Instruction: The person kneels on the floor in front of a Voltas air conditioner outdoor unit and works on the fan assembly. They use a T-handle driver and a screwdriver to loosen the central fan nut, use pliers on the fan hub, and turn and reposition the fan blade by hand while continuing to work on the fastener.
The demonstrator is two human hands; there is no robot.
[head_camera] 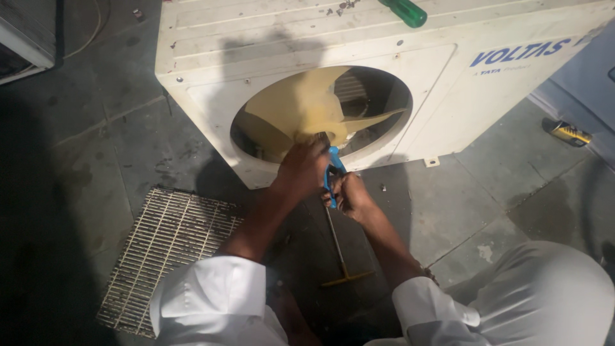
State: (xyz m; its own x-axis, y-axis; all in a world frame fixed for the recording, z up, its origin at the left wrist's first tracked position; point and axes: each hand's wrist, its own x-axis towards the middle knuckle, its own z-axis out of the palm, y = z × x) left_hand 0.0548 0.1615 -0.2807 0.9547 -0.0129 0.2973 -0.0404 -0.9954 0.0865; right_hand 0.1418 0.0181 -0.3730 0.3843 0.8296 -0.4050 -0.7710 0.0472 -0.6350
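White sleeves [211, 288] nearest the lens, one on each forearm. Metal grille [168, 250]: flat on the floor, down and left of the left hand. Left hand [302, 172]: curled shut at the hub of the yellowish fan blade [307, 102], inside the round opening of the white outdoor unit [211, 45]. Blue-handled tool [332, 173]: between both hands, touching each. Right hand [351, 197]: closed on its handles, just right of the left. T-handled rod [339, 253]: on the floor below the hands. Green-handled screwdriver [405, 11]: atop the unit, up and right.
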